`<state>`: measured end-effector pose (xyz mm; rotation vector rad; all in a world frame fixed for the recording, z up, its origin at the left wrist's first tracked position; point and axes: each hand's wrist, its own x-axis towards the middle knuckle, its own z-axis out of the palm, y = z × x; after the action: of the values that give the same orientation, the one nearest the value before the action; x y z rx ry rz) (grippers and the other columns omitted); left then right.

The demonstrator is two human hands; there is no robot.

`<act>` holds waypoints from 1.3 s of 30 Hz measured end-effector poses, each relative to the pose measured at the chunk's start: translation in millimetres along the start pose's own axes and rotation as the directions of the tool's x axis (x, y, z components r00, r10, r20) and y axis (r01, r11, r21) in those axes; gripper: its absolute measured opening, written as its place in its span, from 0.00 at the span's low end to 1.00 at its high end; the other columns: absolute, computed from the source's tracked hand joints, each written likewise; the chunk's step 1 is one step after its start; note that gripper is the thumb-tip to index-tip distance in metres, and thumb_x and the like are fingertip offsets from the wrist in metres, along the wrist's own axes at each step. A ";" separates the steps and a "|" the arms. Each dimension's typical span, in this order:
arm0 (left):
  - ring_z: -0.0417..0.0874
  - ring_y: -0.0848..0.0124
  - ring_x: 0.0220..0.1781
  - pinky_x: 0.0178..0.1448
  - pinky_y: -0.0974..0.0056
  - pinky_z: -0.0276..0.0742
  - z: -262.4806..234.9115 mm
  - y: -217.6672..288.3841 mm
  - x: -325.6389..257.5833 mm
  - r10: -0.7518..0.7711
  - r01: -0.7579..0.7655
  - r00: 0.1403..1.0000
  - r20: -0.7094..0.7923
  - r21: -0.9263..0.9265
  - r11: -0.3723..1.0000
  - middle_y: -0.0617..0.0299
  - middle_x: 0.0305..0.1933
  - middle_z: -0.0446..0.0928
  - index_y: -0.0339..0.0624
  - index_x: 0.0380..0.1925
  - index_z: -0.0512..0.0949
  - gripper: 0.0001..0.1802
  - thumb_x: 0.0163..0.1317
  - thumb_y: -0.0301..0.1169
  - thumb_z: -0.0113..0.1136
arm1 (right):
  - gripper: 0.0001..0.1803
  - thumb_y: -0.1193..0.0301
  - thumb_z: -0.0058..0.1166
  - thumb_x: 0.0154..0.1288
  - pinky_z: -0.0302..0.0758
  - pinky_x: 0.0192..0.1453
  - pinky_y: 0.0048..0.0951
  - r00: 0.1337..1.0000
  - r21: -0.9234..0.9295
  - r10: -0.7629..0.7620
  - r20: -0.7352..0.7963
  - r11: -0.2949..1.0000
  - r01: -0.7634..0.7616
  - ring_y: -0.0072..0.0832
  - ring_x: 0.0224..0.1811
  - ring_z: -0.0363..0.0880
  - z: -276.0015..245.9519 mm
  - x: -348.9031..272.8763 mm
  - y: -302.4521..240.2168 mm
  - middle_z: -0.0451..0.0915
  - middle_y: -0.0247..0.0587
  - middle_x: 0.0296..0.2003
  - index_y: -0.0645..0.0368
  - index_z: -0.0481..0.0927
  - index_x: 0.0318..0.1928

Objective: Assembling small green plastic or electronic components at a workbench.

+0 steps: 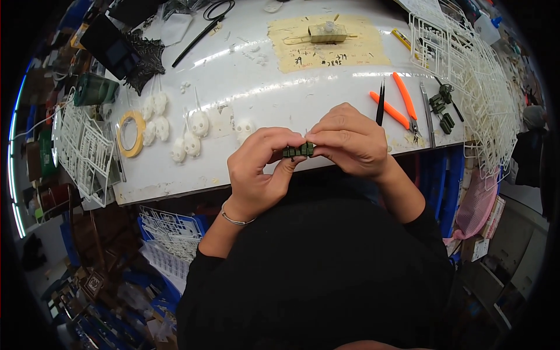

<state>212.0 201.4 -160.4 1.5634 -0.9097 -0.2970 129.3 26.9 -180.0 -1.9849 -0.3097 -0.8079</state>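
A white table (175,175) fills the upper view, ringed by a cluttered room with a light strip (16,134) at far left. A yellow sheet (370,49) lies toward the back, a small box (328,34) on it. White frames (86,146) lean at the left beside tape (140,135) and several white masks (200,123); more frames (487,87) pile up at the right.

The front edge runs just beside the person's body. Between the hands and the sheet stretches white tabletop. Tweezers (381,105), orange-handled pliers (405,96) and dark green parts (441,111) stand to the right of the right hand, and one mask lies just behind the left.

The green piece (297,150) is between both hands, near the front edge. The left hand (259,160) grips its left part between thumb and curled fingers, which leave a gap behind it. The right hand (353,137) pinches its right end, thumb and fingertips nearly together, other fingers folded.
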 end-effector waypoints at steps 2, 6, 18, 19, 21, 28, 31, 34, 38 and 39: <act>0.80 0.73 0.33 0.36 0.73 0.79 0.2 -0.1 -0.3 0.006 -0.006 1.000 0.000 0.008 1.000 0.58 0.40 0.80 0.36 0.37 0.81 0.15 0.47 0.12 0.64 | 0.10 0.78 0.66 0.50 0.72 0.41 0.28 1.000 0.009 -0.022 0.014 1.000 0.021 0.27 0.30 0.78 -1.0 0.2 0.5 0.83 0.37 0.32 0.62 0.84 0.36; 0.80 0.72 0.34 0.37 0.73 0.80 0.8 -0.7 -0.3 0.018 -0.018 1.000 -0.001 0.017 1.000 0.58 0.40 0.80 0.36 0.37 0.81 0.15 0.47 0.12 0.64 | 0.10 0.79 0.66 0.50 0.73 0.41 0.29 0.999 0.021 -0.039 0.024 0.999 0.038 0.29 0.31 0.79 -1.5 -1.1 1.6 0.84 0.41 0.33 0.64 0.84 0.36; 0.81 0.71 0.35 0.39 0.72 0.81 0.9 1.0 5.5 0.037 -0.038 0.999 0.012 0.013 0.999 0.57 0.40 0.80 0.35 0.37 0.81 0.15 0.47 0.12 0.63 | 0.11 0.79 0.66 0.50 0.72 0.41 0.29 0.999 0.025 -0.027 0.024 0.999 0.027 0.28 0.31 0.79 -5.4 2.7 2.9 0.84 0.41 0.34 0.63 0.84 0.36; 0.81 0.71 0.35 0.39 0.72 0.81 0.7 1.1 6.9 0.037 -0.037 0.999 0.013 0.007 0.999 0.57 0.41 0.80 0.35 0.37 0.81 0.15 0.47 0.12 0.63 | 0.11 0.79 0.66 0.50 0.72 0.41 0.29 0.999 0.019 -0.028 0.029 0.999 0.027 0.28 0.31 0.79 -6.1 3.8 3.2 0.84 0.41 0.34 0.63 0.84 0.37; 0.81 0.71 0.35 0.39 0.72 0.81 0.4 2.0 6.8 0.037 -0.037 0.999 0.010 0.009 0.999 0.57 0.41 0.80 0.35 0.37 0.81 0.15 0.47 0.12 0.63 | 0.11 0.79 0.66 0.50 0.72 0.41 0.29 0.999 0.014 -0.030 0.032 0.999 0.029 0.28 0.31 0.79 -6.6 4.4 2.7 0.84 0.41 0.34 0.62 0.84 0.37; 0.81 0.71 0.36 0.39 0.72 0.82 -1.7 -1.2 6.0 0.063 -0.063 0.998 0.014 0.011 0.998 0.56 0.41 0.80 0.35 0.39 0.80 0.16 0.48 0.13 0.64 | 0.14 0.80 0.66 0.48 0.72 0.41 0.28 0.999 -0.004 -0.006 0.037 1.000 0.006 0.27 0.32 0.78 -5.4 5.8 -1.3 0.84 0.40 0.36 0.62 0.83 0.39; 0.82 0.71 0.37 0.40 0.71 0.82 -1.0 -2.6 3.3 0.045 -0.045 0.999 0.001 -0.032 0.998 0.56 0.41 0.80 0.35 0.41 0.78 0.17 0.49 0.13 0.64 | 0.15 0.81 0.66 0.48 0.72 0.41 0.28 1.000 -0.004 0.004 0.030 1.000 -0.003 0.27 0.32 0.77 -4.0 5.4 -1.6 0.83 0.40 0.36 0.62 0.83 0.39; 0.82 0.71 0.39 0.41 0.70 0.83 1.4 -2.6 -0.1 -0.042 0.035 0.998 -0.041 -0.163 0.986 0.56 0.41 0.80 0.35 0.44 0.74 0.20 0.50 0.13 0.64 | 0.15 0.82 0.66 0.47 0.72 0.41 0.28 1.000 -0.003 0.008 0.016 1.000 -0.008 0.27 0.32 0.77 -2.3 4.7 -0.6 0.83 0.39 0.35 0.62 0.83 0.39; 0.82 0.70 0.40 0.42 0.69 0.84 1.9 -4.0 0.8 -0.019 0.007 0.998 -0.056 -0.203 0.979 0.56 0.42 0.79 0.35 0.46 0.69 0.22 0.51 0.13 0.65 | 0.15 0.82 0.66 0.47 0.71 0.41 0.27 1.000 -0.002 -0.001 0.017 1.000 0.001 0.27 0.32 0.77 -1.4 5.8 0.2 0.83 0.39 0.35 0.62 0.83 0.39; 0.82 0.70 0.41 0.42 0.68 0.84 1.8 -4.5 1.0 -0.012 -0.002 0.998 -0.061 -0.216 0.976 0.55 0.42 0.79 0.35 0.47 0.68 0.23 0.52 0.13 0.65 | 0.15 0.82 0.65 0.46 0.71 0.41 0.27 1.000 -0.002 -0.004 0.017 1.000 0.004 0.27 0.32 0.77 -1.2 6.0 0.5 0.83 0.39 0.35 0.62 0.83 0.39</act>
<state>213.2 199.1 -164.6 1.3669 -0.7973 -0.3377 133.6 25.0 -176.0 -1.9945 -0.3237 -0.7943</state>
